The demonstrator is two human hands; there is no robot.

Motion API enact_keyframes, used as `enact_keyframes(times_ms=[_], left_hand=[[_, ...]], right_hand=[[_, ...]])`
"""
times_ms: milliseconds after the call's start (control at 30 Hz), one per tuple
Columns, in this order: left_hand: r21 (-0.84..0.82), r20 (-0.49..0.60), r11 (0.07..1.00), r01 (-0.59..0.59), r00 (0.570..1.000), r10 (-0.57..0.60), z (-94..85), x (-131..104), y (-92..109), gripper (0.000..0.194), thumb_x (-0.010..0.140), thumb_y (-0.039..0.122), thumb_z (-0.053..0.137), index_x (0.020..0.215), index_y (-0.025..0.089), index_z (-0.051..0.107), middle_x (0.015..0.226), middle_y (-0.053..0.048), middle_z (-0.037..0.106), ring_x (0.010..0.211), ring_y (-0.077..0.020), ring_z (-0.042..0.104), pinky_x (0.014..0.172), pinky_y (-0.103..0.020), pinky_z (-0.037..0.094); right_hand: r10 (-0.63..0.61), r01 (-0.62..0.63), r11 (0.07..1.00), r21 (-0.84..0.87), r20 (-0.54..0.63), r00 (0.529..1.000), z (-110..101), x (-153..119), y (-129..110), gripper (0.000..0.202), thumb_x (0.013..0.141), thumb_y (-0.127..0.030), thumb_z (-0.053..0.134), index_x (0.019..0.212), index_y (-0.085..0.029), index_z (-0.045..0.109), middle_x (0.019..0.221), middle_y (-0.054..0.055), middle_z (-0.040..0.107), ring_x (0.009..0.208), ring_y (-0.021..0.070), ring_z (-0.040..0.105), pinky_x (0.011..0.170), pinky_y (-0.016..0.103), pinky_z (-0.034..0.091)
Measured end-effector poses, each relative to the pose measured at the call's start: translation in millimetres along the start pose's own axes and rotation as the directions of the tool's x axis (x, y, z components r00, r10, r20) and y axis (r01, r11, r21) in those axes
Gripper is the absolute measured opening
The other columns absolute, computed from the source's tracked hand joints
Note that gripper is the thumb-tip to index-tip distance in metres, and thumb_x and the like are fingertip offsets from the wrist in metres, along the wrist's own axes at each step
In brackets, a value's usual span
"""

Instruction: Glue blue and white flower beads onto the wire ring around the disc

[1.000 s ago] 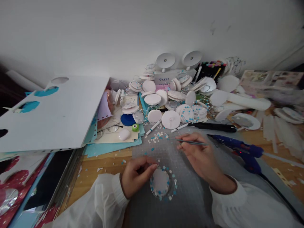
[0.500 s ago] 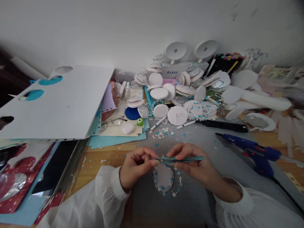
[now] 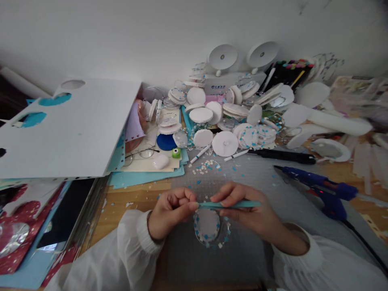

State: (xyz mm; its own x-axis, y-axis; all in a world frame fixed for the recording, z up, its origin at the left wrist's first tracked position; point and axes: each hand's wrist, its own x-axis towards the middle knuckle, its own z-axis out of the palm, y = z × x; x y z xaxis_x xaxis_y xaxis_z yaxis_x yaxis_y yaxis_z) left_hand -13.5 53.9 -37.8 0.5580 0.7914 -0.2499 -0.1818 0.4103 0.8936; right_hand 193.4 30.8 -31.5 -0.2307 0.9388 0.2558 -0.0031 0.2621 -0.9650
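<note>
My right hand [image 3: 245, 206] holds a pair of teal tweezers [image 3: 239, 204] level, the tips pointing left. At those tips my left hand [image 3: 174, 210] is closed in a pinch; whatever lies between its thumb and forefinger is too small to make out. Just below the tweezers, a white disc [image 3: 207, 224] ringed with small blue and white flowers rests on the grey cutting mat [image 3: 194, 262]. A thin loop of the same flowers [image 3: 226, 238] curves along its right side. Loose paper flowers [image 3: 207, 166] are scattered on the mat beyond my hands.
A blue glue gun [image 3: 321, 186] lies at right, its cord running to the front. Many white foam discs [image 3: 224, 143] are piled at the back. At left are a large white board [image 3: 75, 133], eyeglasses [image 3: 145, 151] and a green punch [image 3: 176, 152].
The tweezers' prongs, apart before, now look pressed together. Both hands stay close together over the disc, and the view has shifted slightly.
</note>
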Motion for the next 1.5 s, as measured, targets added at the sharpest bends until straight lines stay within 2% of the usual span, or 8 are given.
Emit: enact_keyframes(times_ms=[200, 333, 400, 600, 733, 900, 1167, 1500], left_hand=[[-0.047, -0.044, 0.999, 0.024, 0.999, -0.026, -3.1, 0, 3, 0.035, 0.069, 0.041, 0.073, 0.068, 0.015, 0.05, 0.043, 0.011, 0.027, 0.039, -0.0031, 0.017, 0.04, -0.018, 0.014], [-0.166, -0.205, 0.977, -0.132, 0.974, 0.096, -10.3, 4, 12, 0.028, 0.075, 0.037, 0.066, 0.068, 0.017, 0.047, 0.041, 0.012, 0.018, 0.038, -0.005, 0.011, 0.04, -0.018, 0.014], [-0.167, -0.23, 0.97, -0.175, 0.964, 0.134, -12.5, 7, 12, 0.028, 0.078, 0.035, 0.061, 0.065, 0.018, 0.044, 0.041, 0.012, 0.016, 0.039, -0.0062, 0.012, 0.041, -0.019, 0.017], [0.177, -0.21, 0.974, -0.141, 0.961, 0.178, -10.6, 5, -2, 0.044, 0.082, 0.047, 0.057, 0.053, 0.015, 0.048, 0.048, 0.004, 0.038, 0.046, -0.0079, 0.029, 0.047, -0.022, 0.025], [0.313, -0.119, 0.915, -0.255, 0.945, 0.305, -7.7, 2, 0, 0.029, 0.081, 0.04, 0.063, 0.067, 0.015, 0.066, 0.061, -0.001, 0.055, 0.06, -0.0118, 0.046, 0.058, -0.024, 0.036], [0.247, -0.042, 0.928, -0.278, 0.954, 0.297, -2.6, 0, 4, 0.015, 0.079, 0.032, 0.067, 0.083, 0.018, 0.072, 0.062, 0.0, 0.051, 0.059, -0.011, 0.044, 0.055, -0.022, 0.034], [0.182, -0.093, 0.951, -0.25, 0.958, 0.27, 3.2, -1, 2, 0.011, 0.073, 0.026, 0.072, 0.071, 0.016, 0.07, 0.055, 0.003, 0.044, 0.053, -0.009, 0.039, 0.051, -0.021, 0.033], [-0.053, -0.184, 0.985, -0.164, 0.971, 0.152, 2.0, -1, -5, 0.01, 0.068, 0.02, 0.077, 0.062, 0.017, 0.069, 0.06, 0.001, 0.061, 0.059, -0.0089, 0.051, 0.057, -0.02, 0.038]], right_hand=[[-0.011, 0.013, 0.999, 0.043, -0.041, 0.999, -5, 2, -3, 0.011, 0.07, -0.018, 0.075, 0.076, -0.025, 0.068, 0.08, 0.002, 0.07, 0.072, 0.0147, 0.066, 0.063, 0.029, 0.055], [0.071, -0.017, 0.984, 0.179, -0.301, 0.951, -19, 2, -1, 0.012, 0.072, -0.023, 0.073, 0.077, -0.031, 0.067, 0.081, 0.0, 0.062, 0.078, 0.0153, 0.065, 0.065, 0.029, 0.055], [0.121, -0.045, 0.977, 0.207, -0.367, 0.922, -24, 1, 0, 0.011, 0.071, -0.027, 0.074, 0.076, -0.033, 0.067, 0.085, 0.001, 0.059, 0.083, 0.017, 0.063, 0.066, 0.03, 0.055], [0.121, -0.088, 0.98, 0.181, -0.179, 0.976, -17, -3, 3, 0.01, 0.073, -0.025, 0.072, 0.079, -0.029, 0.065, 0.085, 0.003, 0.063, 0.08, 0.016, 0.063, 0.067, 0.03, 0.056], [0.067, -0.045, 0.985, 0.164, -0.133, 0.989, -10, -3, 0, 0.01, 0.073, -0.021, 0.072, 0.079, -0.026, 0.065, 0.085, 0.002, 0.067, 0.076, 0.014, 0.064, 0.065, 0.028, 0.055], [-0.016, 0.024, 0.996, 0.085, -0.091, 0.996, -4, -3, -4, 0.016, 0.072, -0.015, 0.072, 0.082, -0.026, 0.067, 0.085, 0.002, 0.069, 0.076, 0.0139, 0.066, 0.064, 0.028, 0.056], [-0.09, 0.09, 0.995, -0.031, -0.024, 0.996, 2, -8, 0, 0.024, 0.073, -0.009, 0.07, 0.086, -0.028, 0.065, 0.09, 0.0, 0.068, 0.079, 0.0141, 0.065, 0.066, 0.03, 0.055], [-0.228, 0.227, 0.964, -0.139, 0.013, 0.974, 4, -7, 3, 0.026, 0.074, -0.006, 0.067, 0.09, -0.025, 0.061, 0.094, 0.001, 0.068, 0.083, 0.0126, 0.065, 0.071, 0.028, 0.055]])
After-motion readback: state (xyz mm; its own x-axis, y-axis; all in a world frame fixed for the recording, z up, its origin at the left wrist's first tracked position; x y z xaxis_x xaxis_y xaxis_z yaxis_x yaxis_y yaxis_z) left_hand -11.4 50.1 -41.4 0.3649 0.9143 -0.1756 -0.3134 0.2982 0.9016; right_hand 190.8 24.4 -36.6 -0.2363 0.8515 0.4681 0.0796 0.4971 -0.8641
